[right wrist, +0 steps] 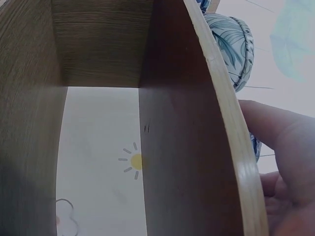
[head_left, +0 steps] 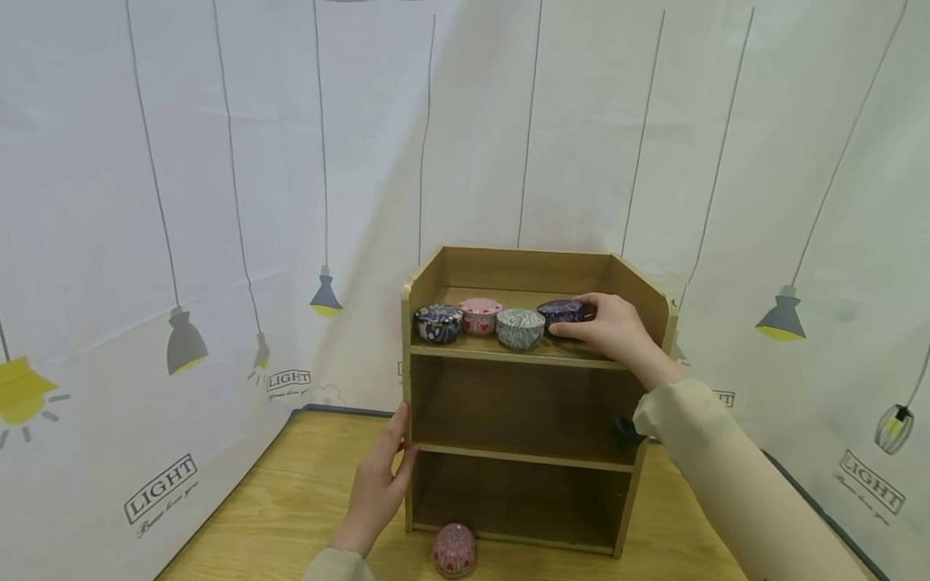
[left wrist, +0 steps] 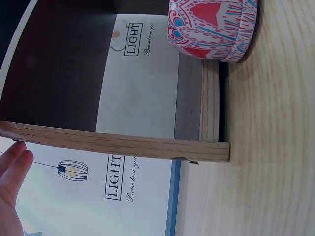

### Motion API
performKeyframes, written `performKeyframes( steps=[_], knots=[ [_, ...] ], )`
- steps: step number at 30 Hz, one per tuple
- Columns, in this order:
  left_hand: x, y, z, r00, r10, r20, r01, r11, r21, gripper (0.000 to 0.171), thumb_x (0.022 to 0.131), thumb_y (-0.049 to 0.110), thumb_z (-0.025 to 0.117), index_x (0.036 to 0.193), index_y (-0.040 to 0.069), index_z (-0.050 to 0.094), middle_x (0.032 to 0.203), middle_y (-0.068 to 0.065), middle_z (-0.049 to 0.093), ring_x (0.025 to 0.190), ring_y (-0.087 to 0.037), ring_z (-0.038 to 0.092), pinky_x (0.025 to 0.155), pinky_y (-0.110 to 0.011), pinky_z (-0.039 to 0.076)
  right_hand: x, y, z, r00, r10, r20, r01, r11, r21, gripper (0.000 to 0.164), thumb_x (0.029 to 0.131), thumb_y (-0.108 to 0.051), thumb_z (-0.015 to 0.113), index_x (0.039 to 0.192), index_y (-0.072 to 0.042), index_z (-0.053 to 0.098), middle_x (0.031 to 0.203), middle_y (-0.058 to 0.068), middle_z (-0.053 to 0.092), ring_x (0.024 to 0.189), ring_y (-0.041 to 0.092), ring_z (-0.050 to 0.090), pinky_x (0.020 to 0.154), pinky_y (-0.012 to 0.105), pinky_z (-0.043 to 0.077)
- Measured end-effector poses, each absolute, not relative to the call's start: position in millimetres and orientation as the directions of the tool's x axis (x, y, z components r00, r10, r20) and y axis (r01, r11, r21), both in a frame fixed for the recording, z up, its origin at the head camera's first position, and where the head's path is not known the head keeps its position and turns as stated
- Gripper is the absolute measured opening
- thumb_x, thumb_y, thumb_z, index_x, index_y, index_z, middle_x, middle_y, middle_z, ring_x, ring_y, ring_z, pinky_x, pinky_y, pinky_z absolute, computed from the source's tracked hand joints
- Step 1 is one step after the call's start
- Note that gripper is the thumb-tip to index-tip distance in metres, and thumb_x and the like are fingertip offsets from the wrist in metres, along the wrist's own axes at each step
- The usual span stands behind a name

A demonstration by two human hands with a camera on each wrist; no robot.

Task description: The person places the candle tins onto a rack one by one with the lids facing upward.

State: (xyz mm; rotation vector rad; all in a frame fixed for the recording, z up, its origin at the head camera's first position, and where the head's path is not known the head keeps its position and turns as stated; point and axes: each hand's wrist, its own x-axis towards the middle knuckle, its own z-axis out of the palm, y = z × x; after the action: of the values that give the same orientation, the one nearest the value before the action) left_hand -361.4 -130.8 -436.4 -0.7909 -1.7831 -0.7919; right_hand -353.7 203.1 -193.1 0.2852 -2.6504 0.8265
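Observation:
On the top level of a wooden shelf unit [head_left: 523, 355], my right hand [head_left: 613, 327] grips a dark purple patterned tin [head_left: 559, 313] between thumb and fingers. In the right wrist view the shelf board hides most of that tin. Left of it stand a grey-green leaf-patterned tin [head_left: 520, 329], a pink tin [head_left: 480, 315] and a navy floral tin [head_left: 439, 323]. My left hand [head_left: 378, 480] rests with extended fingers against the unit's left side. A pink-and-red patterned tin [head_left: 454, 550] sits on the table before the bottom level, also large in the left wrist view.
The unit stands on a light wood table [head_left: 320, 460]. A small dark object [head_left: 625, 430] shows at the right of the middle level. Behind everything hangs a pale backdrop [head_left: 363, 161] printed with lamps and the word LIGHT.

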Motion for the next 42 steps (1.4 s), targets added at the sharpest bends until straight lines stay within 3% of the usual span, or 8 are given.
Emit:
performKeyframes(
  steps=[3, 12, 16, 20, 35, 42],
  knots=[
    [-360.5, -129.8, -435.7, -0.299, 0.158, 0.941, 0.806, 0.57, 0.16, 0.07, 0.083, -0.008, 0.068, 0.146, -0.001, 0.04, 0.146, -0.012, 0.046, 0.12, -0.024, 0.055, 0.087, -0.019, 0.051, -355.4, 203.5, -194.1, -0.915, -0.09, 0.392, -0.293, 0.817, -0.497, 0.072, 0.084, -0.042, 0.073, 0.134, 0.006, 0.052, 0.125, 0.027, 0.056, 0.107, 0.038, 0.055, 0.089, 0.05, 0.048],
    [-358.8, -128.8, -435.7, -0.306, 0.159, 0.939, 0.803, 0.572, 0.165, 0.071, 0.081, -0.009, 0.069, 0.146, -0.001, 0.04, 0.146, -0.012, 0.046, 0.12, -0.024, 0.055, 0.088, -0.019, 0.051, -359.2, 202.4, -195.9, -0.917, -0.104, 0.385, -0.296, 0.823, -0.484, 0.072, 0.084, -0.042, 0.073, 0.135, 0.005, 0.052, 0.127, 0.027, 0.056, 0.11, 0.039, 0.054, 0.091, 0.051, 0.048],
    [-359.3, -128.8, -436.4, -0.302, 0.156, 0.941, 0.805, 0.57, 0.164, 0.057, 0.094, 0.006, 0.063, 0.146, -0.001, 0.04, 0.146, -0.012, 0.046, 0.12, -0.024, 0.055, 0.088, -0.019, 0.051, -358.6, 200.8, -194.9, -0.922, -0.102, 0.372, -0.29, 0.82, -0.493, 0.073, 0.084, -0.043, 0.073, 0.136, 0.004, 0.052, 0.128, 0.026, 0.055, 0.111, 0.039, 0.053, 0.092, 0.052, 0.047],
    [-360.8, -128.8, -436.3, -0.296, 0.153, 0.943, 0.809, 0.566, 0.162, 0.05, 0.103, 0.023, 0.047, 0.146, -0.001, 0.04, 0.146, -0.012, 0.046, 0.119, -0.024, 0.055, 0.088, -0.019, 0.051, -358.6, 200.0, -193.9, -0.924, -0.102, 0.368, -0.286, 0.822, -0.492, 0.073, 0.084, -0.043, 0.072, 0.136, 0.004, 0.051, 0.13, 0.026, 0.054, 0.113, 0.04, 0.052, 0.094, 0.053, 0.046],
    [-360.3, -130.1, -436.8, -0.289, 0.146, 0.946, 0.809, 0.566, 0.16, 0.052, 0.104, 0.03, 0.043, 0.146, -0.001, 0.04, 0.145, -0.012, 0.047, 0.117, -0.024, 0.057, 0.083, -0.023, 0.054, -362.6, 195.1, -194.9, -0.926, -0.131, 0.355, -0.298, 0.831, -0.47, 0.073, 0.086, -0.042, 0.07, 0.139, 0.004, 0.049, 0.13, 0.025, 0.055, 0.114, 0.039, 0.052, 0.096, 0.053, 0.045],
    [-360.2, -130.1, -436.6, -0.299, 0.15, 0.942, 0.81, 0.562, 0.168, 0.052, 0.104, 0.03, 0.043, 0.146, -0.001, 0.04, 0.146, -0.012, 0.046, 0.12, -0.022, 0.055, 0.086, -0.019, 0.052, -362.9, 196.1, -196.9, -0.922, -0.148, 0.358, -0.311, 0.834, -0.456, 0.075, 0.088, -0.042, 0.068, 0.143, 0.002, 0.044, 0.133, 0.026, 0.052, 0.118, 0.04, 0.051, 0.097, 0.054, 0.045]
  ],
)
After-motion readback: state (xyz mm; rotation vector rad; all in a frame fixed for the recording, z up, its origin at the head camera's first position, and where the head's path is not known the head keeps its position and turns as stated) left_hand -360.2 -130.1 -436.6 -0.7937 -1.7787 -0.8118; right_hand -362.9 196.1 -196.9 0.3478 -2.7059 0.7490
